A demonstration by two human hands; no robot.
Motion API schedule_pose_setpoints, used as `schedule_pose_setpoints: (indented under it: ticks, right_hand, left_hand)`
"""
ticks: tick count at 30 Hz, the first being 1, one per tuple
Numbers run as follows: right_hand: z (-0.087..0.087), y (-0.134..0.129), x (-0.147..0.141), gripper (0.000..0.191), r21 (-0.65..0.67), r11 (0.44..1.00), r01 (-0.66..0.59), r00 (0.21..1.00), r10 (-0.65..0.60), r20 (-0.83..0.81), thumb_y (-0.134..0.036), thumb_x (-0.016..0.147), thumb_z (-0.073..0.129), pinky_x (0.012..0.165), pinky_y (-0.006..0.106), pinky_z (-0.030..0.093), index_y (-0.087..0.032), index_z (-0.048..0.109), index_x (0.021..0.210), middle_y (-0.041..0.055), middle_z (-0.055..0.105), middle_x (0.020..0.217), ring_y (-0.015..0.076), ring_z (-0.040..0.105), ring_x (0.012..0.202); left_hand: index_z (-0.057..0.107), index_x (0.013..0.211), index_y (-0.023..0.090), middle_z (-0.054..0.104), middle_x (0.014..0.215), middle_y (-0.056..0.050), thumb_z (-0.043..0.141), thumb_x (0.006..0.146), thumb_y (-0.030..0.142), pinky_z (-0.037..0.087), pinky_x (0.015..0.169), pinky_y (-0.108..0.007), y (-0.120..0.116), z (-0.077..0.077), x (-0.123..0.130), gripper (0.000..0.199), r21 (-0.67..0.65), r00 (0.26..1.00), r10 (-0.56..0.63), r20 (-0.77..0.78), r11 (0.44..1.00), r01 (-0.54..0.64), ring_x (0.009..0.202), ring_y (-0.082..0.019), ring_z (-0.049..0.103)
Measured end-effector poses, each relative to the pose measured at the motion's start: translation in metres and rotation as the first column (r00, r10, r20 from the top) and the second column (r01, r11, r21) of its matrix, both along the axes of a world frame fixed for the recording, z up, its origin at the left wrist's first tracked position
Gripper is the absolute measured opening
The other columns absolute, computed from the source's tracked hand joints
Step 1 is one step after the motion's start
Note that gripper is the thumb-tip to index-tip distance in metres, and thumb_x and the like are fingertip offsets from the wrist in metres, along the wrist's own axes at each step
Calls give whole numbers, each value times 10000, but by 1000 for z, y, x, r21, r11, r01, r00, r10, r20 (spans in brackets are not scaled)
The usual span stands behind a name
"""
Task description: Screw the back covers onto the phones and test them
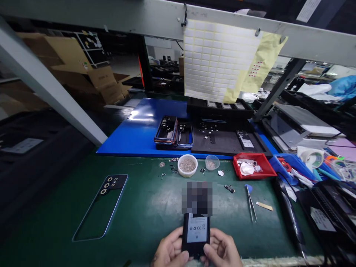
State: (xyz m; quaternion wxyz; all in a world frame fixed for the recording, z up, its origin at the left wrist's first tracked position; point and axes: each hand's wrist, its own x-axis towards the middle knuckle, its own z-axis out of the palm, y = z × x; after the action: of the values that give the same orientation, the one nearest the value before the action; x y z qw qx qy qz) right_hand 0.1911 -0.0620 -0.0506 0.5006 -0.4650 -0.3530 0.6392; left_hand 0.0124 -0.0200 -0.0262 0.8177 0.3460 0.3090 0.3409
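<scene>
An opened smartphone (pixel 196 231) with a pale-labelled battery is held upright at the near edge of the green mat, its upper part blurred out. My left hand (pixel 171 250) grips its left side, thumb on the lower corner. On the other side my right hand (pixel 222 248) holds the right edge, its thumb pressing the lower right corner. To the left lies a phone frame (pixel 119 200) with a camera cover at its top. Tweezers (pixel 251 204) rest to the right, near a small circuit board (pixel 229 188).
Beyond the phone stand a white bowl of tiny screws (pixel 187 165), a clear cup (pixel 212 162) and a red bin (pixel 254 165). Stacked phone frames (pixel 167 129) sit on a blue sheet (pixel 125 129) beside a black tray (pixel 222 142). A label sheet (pixel 217 59) hangs from a crossbar.
</scene>
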Motion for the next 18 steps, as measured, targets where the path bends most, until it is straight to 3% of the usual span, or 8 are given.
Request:
schedule_pose_setpoints:
  ticks: [5,10,13,18]
  right_hand:
    - [-6,-2,1,402,-30,999,27,1000,-27,-13,-436,761,733,504,230,497,-109,639,975,70,693,670,143,643,533]
    - [-1,-2,9,351,-17,995,-96,986,93,-142,-359,777,744,572,231,498,-137,624,1021,76,716,800,137,664,616]
    - [8,0,15,419,-2,985,-172,955,166,-247,-332,766,761,643,247,504,-167,597,1114,89,715,933,144,676,719]
    - [13,4,18,346,22,978,-207,931,204,-303,-321,767,765,636,233,502,-135,634,1027,67,728,771,132,680,685]
  left_hand:
    - [545,1138,118,703,949,-172,766,714,420,524,789,-407,4,-3,1,566,38,999,-8,44,999,6,845,-303,687]
    - [525,1145,111,704,956,-172,750,753,380,523,805,-389,5,2,3,526,66,1000,23,8,998,-24,904,-301,676]
    - [498,1178,102,707,952,-182,755,754,371,528,796,-399,6,1,0,564,33,1000,22,17,999,-23,904,-314,677]
    - [475,1210,108,695,1003,-195,761,750,381,536,779,-403,8,-1,-4,607,-2,1000,-12,28,1000,12,894,-323,681]
